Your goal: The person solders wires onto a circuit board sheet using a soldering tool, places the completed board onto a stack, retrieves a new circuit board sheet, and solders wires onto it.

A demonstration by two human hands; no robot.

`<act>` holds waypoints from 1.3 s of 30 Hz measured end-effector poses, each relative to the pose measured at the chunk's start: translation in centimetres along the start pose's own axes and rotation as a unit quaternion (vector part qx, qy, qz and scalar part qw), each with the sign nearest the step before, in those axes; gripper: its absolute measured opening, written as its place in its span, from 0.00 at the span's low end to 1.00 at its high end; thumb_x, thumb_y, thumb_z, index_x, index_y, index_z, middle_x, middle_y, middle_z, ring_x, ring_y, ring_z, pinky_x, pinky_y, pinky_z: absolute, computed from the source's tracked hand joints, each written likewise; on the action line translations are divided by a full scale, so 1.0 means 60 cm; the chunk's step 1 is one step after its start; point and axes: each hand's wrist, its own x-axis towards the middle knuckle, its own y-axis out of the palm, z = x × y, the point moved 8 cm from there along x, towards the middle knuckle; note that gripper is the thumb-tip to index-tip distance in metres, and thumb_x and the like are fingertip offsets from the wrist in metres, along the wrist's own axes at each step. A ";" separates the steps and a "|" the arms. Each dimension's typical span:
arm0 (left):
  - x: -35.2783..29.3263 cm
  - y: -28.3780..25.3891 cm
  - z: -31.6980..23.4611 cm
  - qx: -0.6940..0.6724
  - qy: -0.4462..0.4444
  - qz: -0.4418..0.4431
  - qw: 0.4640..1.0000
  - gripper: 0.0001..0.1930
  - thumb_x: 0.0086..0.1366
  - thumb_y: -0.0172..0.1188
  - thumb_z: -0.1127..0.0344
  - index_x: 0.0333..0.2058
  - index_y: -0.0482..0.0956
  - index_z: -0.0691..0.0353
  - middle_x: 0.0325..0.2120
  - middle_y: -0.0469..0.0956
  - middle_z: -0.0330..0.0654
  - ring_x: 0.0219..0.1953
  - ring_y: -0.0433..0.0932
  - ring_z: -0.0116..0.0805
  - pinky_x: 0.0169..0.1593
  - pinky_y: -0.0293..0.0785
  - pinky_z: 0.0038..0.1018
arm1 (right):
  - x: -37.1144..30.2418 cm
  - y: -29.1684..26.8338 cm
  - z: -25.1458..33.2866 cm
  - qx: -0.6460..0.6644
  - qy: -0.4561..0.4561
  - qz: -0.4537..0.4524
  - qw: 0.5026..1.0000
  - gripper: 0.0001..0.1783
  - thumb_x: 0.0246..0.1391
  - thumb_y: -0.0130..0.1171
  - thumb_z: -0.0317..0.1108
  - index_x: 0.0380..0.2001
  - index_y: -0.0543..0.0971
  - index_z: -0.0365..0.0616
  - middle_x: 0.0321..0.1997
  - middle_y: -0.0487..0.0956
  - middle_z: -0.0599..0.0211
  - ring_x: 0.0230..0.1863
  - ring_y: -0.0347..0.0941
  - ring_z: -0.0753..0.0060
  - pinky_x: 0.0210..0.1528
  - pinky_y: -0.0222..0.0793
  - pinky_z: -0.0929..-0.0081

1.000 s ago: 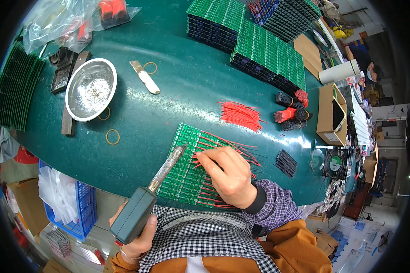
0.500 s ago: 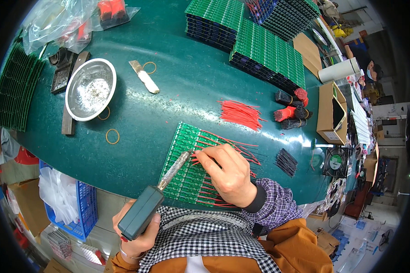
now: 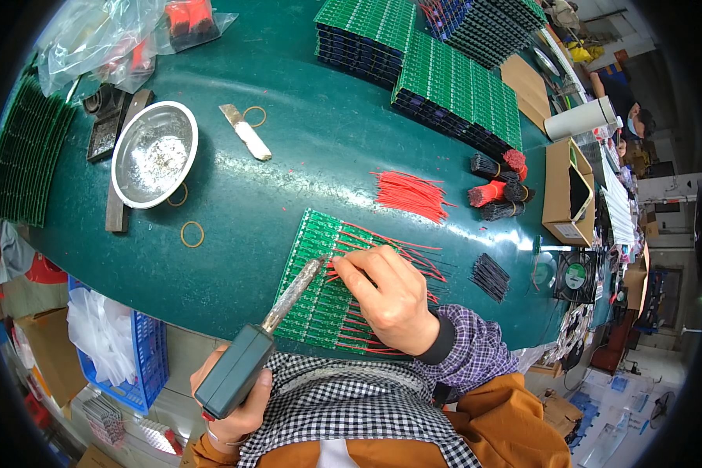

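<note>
My left hand (image 3: 248, 412) is wrapped round the dark green handle of a soldering iron (image 3: 238, 370). The iron's metal barrel slants up to the right, its tip at the green circuit board panel (image 3: 310, 243) by the table's near edge. There, my right hand (image 3: 394, 303) pinches a thin wire against the board, right beside the tip; the fingertips mostly hide this wire. Several red wires (image 3: 370, 236) stick out from the board's right part, some passing under my right hand, with a few dark ones among them.
Loose red wires (image 3: 411, 196) lie beyond the board, black wires (image 3: 490, 278) to its right. Bundled wires (image 3: 495, 193) sit near an open cardboard box (image 3: 567, 191). Stacked circuit boards (image 3: 460, 93) stand at the back. Leftward are a white-rimmed bowl (image 3: 154, 154) and a white-wrapped blade (image 3: 246, 134).
The soldering iron and my left hand have shifted slightly left and down, the tip staying close to the pinched wire. My right hand has hardly moved.
</note>
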 end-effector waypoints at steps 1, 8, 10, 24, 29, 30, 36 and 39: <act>-0.001 0.000 0.003 0.000 -0.005 0.003 1.000 0.15 0.52 0.71 0.72 0.40 0.86 0.72 0.31 0.82 0.52 0.26 0.83 0.45 0.29 0.76 0.35 | 0.000 0.000 -0.001 0.001 0.005 0.001 1.000 0.18 0.43 0.66 0.24 0.42 0.83 0.32 0.39 0.81 0.60 0.37 0.79 0.62 0.38 0.78 0.67; -0.013 -0.004 0.014 -0.014 -0.026 -0.018 0.999 0.16 0.52 0.72 0.71 0.40 0.86 0.72 0.32 0.83 0.52 0.27 0.83 0.45 0.31 0.77 0.34 | -0.003 0.000 0.001 -0.001 0.010 -0.011 1.000 0.19 0.41 0.67 0.21 0.42 0.84 0.32 0.38 0.83 0.60 0.37 0.80 0.61 0.37 0.78 0.67; -0.015 -0.006 0.014 -0.012 -0.032 -0.020 0.999 0.17 0.53 0.72 0.70 0.41 0.86 0.72 0.33 0.83 0.53 0.28 0.84 0.45 0.31 0.78 0.34 | -0.002 -0.007 0.003 0.005 0.005 -0.020 1.000 0.20 0.40 0.67 0.21 0.42 0.84 0.32 0.38 0.83 0.60 0.37 0.80 0.61 0.37 0.78 0.67; -0.011 -0.003 0.006 -0.014 0.004 -0.020 1.000 0.17 0.53 0.72 0.70 0.42 0.86 0.72 0.33 0.84 0.53 0.28 0.84 0.43 0.31 0.79 0.33 | -0.010 -0.004 0.009 0.028 0.004 -0.020 0.999 0.19 0.41 0.67 0.22 0.41 0.85 0.33 0.38 0.83 0.60 0.37 0.80 0.62 0.36 0.78 0.68; -0.010 -0.001 0.004 -0.007 0.003 -0.007 1.000 0.16 0.53 0.72 0.71 0.41 0.86 0.72 0.32 0.83 0.51 0.27 0.84 0.42 0.30 0.78 0.33 | -0.010 -0.001 0.010 0.019 0.001 -0.016 1.000 0.18 0.43 0.68 0.23 0.41 0.85 0.34 0.38 0.83 0.61 0.37 0.80 0.62 0.35 0.77 0.68; -0.009 -0.001 0.002 -0.007 0.003 -0.007 1.000 0.16 0.53 0.72 0.71 0.41 0.86 0.72 0.32 0.83 0.51 0.27 0.84 0.42 0.30 0.78 0.33 | -0.010 -0.001 0.010 0.019 0.002 -0.016 1.000 0.18 0.43 0.68 0.23 0.41 0.85 0.34 0.38 0.83 0.61 0.37 0.80 0.62 0.35 0.77 0.68; -0.010 0.003 0.008 0.001 0.000 0.014 1.000 0.15 0.53 0.72 0.71 0.39 0.86 0.72 0.31 0.83 0.51 0.26 0.83 0.42 0.29 0.77 0.33 | -0.011 0.001 0.011 0.013 -0.002 -0.007 1.000 0.18 0.43 0.67 0.24 0.41 0.85 0.33 0.39 0.83 0.61 0.38 0.80 0.62 0.36 0.77 0.68; -0.011 0.003 0.009 0.004 -0.011 0.017 1.000 0.15 0.53 0.72 0.71 0.39 0.86 0.72 0.31 0.83 0.51 0.25 0.83 0.42 0.28 0.76 0.32 | -0.009 0.000 0.012 0.016 0.000 -0.003 1.000 0.18 0.43 0.67 0.24 0.42 0.85 0.33 0.40 0.83 0.61 0.38 0.80 0.62 0.36 0.78 0.68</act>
